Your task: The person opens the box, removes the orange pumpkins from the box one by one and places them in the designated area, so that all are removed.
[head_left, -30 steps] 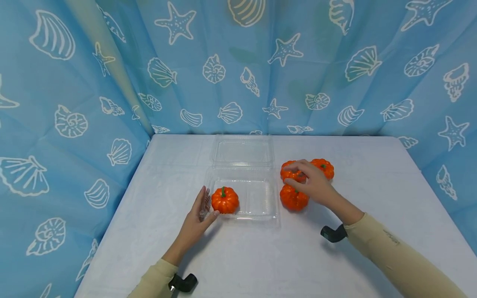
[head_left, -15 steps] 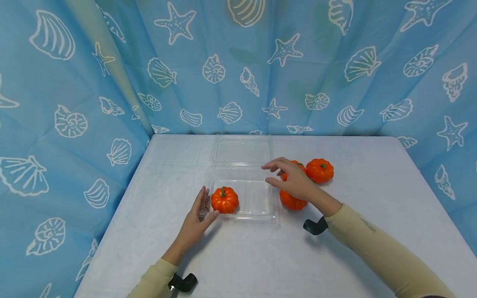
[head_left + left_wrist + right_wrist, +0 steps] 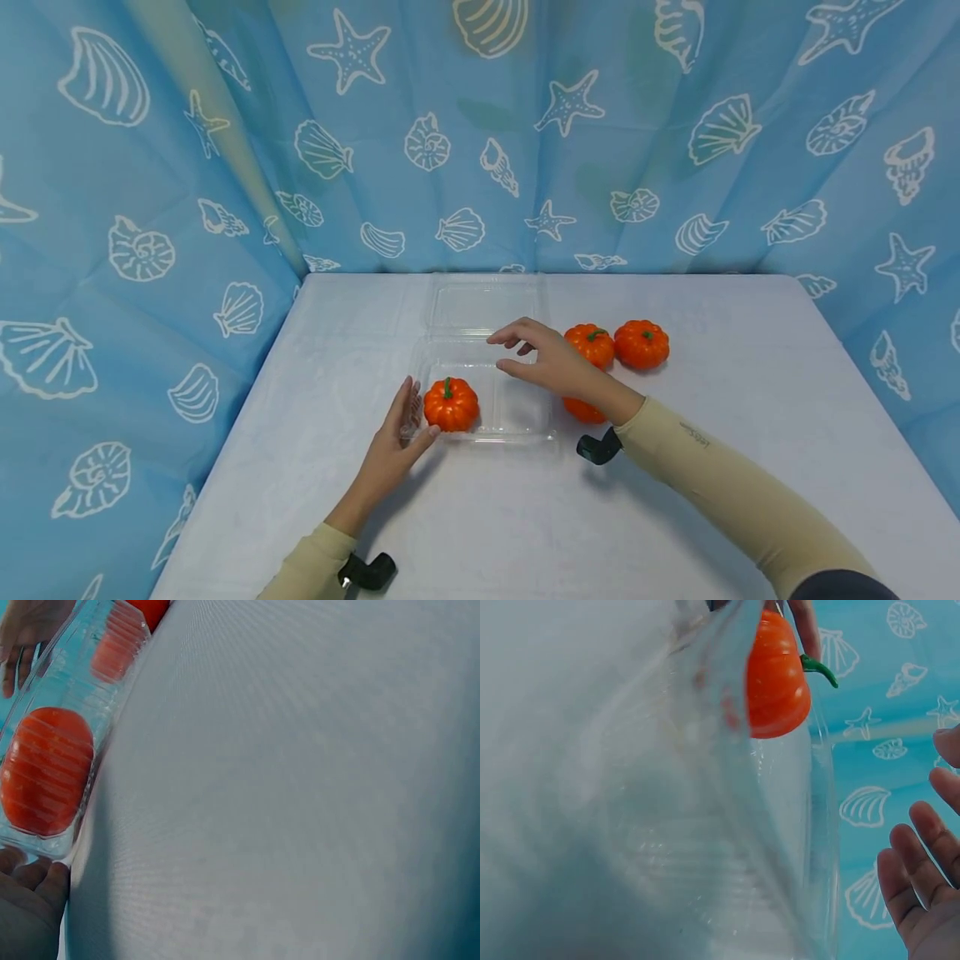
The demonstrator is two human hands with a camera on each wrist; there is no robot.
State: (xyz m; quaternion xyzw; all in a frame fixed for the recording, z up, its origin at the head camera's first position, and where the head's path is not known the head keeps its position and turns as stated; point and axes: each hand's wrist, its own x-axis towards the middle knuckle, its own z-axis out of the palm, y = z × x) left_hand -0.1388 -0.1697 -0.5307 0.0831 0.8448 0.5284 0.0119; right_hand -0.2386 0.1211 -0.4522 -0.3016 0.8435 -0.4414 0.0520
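A clear hinged plastic container [image 3: 517, 408] lies with its lid folded back. A small orange pumpkin [image 3: 451, 406] with a green stem sits in its front left corner. My left hand [image 3: 392, 450] rests around that corner, fingers extended along the left wall and thumb at the front rim; in the left wrist view the fingers [image 3: 54, 885] touch the container's end. Over the container's right half hovers my right hand [image 3: 546, 358], fingers loosely bent and holding nothing. Its spread fingers [image 3: 904, 851] also show in the right wrist view, apart from the pumpkin inside [image 3: 776, 690].
Right of the container stand two more orange pumpkins, a nearer one [image 3: 590, 343] and a farther one [image 3: 642, 344]. A third pumpkin [image 3: 582, 410] is partly hidden under the right forearm. A white cloth [image 3: 480, 517] covers the table, and a blue shell-print curtain [image 3: 465, 167] hangs behind.
My right hand has moved left, from above the pumpkins on the right to over the container, carrying nothing. The left hand, the container and the pumpkins have stayed in place.
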